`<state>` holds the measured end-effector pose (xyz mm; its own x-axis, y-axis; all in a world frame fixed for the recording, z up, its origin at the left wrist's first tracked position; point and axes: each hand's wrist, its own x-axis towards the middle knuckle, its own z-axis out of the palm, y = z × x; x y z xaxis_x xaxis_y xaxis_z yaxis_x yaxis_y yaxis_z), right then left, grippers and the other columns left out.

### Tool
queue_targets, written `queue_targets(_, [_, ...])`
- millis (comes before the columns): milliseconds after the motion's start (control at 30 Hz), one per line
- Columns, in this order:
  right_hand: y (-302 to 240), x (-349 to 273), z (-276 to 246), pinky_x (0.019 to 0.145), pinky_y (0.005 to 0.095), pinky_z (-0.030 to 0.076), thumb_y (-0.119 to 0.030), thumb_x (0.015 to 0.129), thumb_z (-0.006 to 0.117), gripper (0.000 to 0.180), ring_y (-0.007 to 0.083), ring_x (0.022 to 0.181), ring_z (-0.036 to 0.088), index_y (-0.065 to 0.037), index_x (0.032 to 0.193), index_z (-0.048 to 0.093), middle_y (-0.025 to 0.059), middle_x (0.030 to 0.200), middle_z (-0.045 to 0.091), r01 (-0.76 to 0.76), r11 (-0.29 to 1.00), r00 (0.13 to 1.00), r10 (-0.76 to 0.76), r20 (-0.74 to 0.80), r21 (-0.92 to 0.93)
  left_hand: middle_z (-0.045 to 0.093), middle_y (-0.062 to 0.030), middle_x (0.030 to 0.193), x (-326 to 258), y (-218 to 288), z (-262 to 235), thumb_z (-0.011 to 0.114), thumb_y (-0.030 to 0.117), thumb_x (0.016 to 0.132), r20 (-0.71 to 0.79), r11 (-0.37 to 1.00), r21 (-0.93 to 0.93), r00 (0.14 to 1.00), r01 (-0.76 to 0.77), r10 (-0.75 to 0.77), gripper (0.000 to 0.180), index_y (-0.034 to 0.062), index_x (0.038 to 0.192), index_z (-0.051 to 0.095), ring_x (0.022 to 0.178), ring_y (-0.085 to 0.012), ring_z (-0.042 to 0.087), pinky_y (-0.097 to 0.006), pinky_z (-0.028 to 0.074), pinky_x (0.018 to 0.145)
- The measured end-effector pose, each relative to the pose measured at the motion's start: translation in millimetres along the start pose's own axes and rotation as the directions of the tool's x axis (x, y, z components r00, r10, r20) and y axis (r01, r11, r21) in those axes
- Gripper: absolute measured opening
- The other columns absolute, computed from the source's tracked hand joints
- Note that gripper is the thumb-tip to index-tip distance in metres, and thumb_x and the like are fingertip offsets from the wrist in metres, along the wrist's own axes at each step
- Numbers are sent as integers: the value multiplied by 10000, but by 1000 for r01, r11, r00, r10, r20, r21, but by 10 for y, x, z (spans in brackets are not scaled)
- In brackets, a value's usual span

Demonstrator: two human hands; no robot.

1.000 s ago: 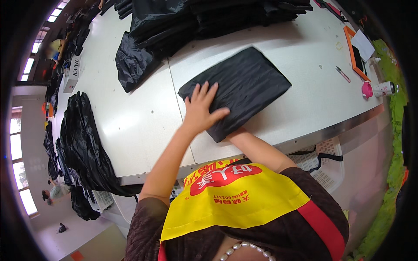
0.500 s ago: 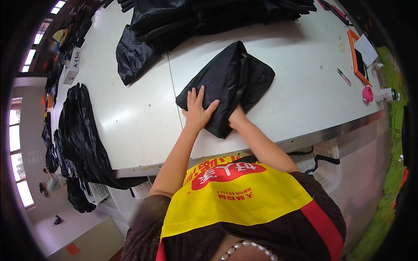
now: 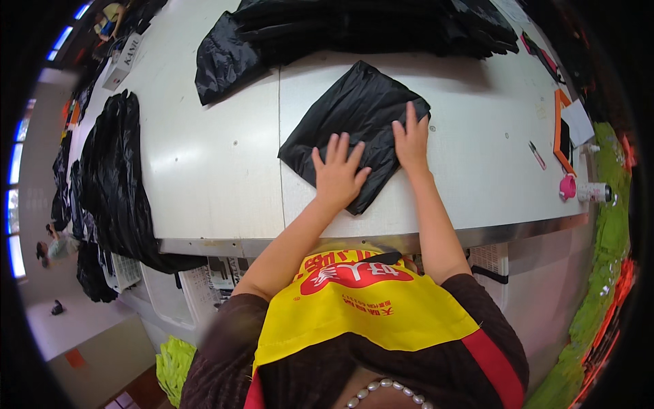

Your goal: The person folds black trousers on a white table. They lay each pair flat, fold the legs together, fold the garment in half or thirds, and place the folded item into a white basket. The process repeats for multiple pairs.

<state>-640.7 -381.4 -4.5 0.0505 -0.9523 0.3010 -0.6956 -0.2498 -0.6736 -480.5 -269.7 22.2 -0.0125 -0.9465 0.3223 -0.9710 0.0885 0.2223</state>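
Note:
A piece of thin black fabric [image 3: 344,109], folded into a rough square, lies flat on the white worktable [image 3: 211,177] in front of me. My left hand [image 3: 336,174] rests on its near part, palm down with the fingers spread. At the fabric's right edge lies my right hand [image 3: 412,143], fingers stretched out and nothing gripped. Small creases run across the cloth. Whether it is a garment or a bag cannot be made out.
Beyond the fabric lies a big pile of black fabric [image 3: 368,27]. More black fabric [image 3: 112,184] hangs over the table's left edge. At the right are a snipper-like tool [image 3: 537,155], an orange-framed board [image 3: 563,133] and a pink-lidded bottle [image 3: 594,191]. White baskets [image 3: 490,258] stand below.
My right hand has come out from under the fabric's fold and now lies on its right edge. The fold has been laid down flat. My left hand has shifted right.

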Motion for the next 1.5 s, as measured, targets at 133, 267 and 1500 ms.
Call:
queue_targets(133, [-126,-315,-265,1053,394,253,-282,851,610,720,356,1335,234,21,1382,232,272,1433,202,-176,879,972,226,-61,444,327,-222,1373,-155,-478,-198,652,330,781,-114,939,-123,935,322,-335,586,62,1270,470,1270,-387,308,-543,261,993])
queue_targets(267, [-755,-693,-380,981,343,348,-241,843,639,760,218,1189,411,51,1376,182,152,1354,380,-700,185,663,527,532,690,504,-244,1140,-314,-771,-242,659,321,790,49,862,-356,928,361,-368,589,3,1243,456,1070,-385,465,-411,387,918])
queue_targets(1500, [-3161,2028,3115,964,477,366,-335,851,533,662,478,1160,406,-60,1371,229,325,1295,367,259,965,893,-218,394,-52,365,-311,1323,1208,-4663,-502,702,336,714,-123,763,-622,940,176,-317,630,172,1286,494,1245,-429,352,-431,334,1014])
